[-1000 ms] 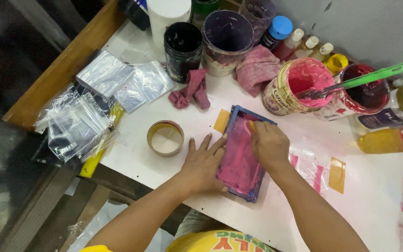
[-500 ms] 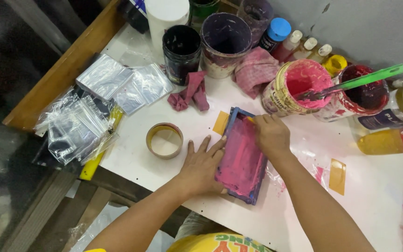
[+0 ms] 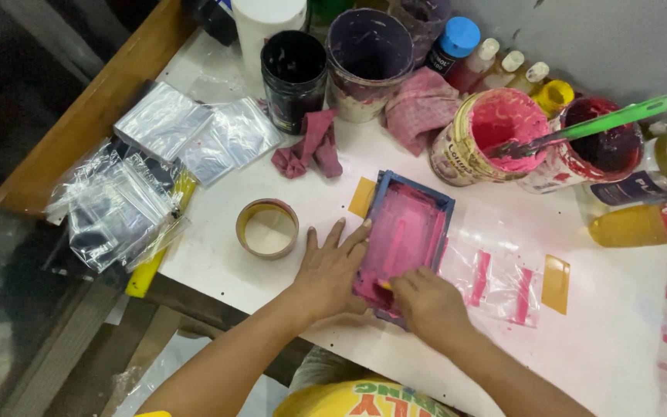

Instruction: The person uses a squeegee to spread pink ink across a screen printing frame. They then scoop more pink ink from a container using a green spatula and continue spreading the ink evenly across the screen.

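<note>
The left hand (image 3: pixel 332 272) lies spread flat on the left edge of the blue-framed pink screen (image 3: pixel 407 234); the right hand (image 3: pixel 426 303) is pressed together at its near end, on the white bench (image 3: pixel 619 347)

One head-worn camera looks steeply down, close over the white worktop (image 3: pixel 619 347), wall at twelve o'clock.

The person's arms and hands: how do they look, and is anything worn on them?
The left hand and right hand are bare: no gloves, rings or watch show. Both forearms are uncovered as far as the picture reaches. A small yellow edge, perhaps a sleeve, shows at the left arm near the bottom border.
</note>
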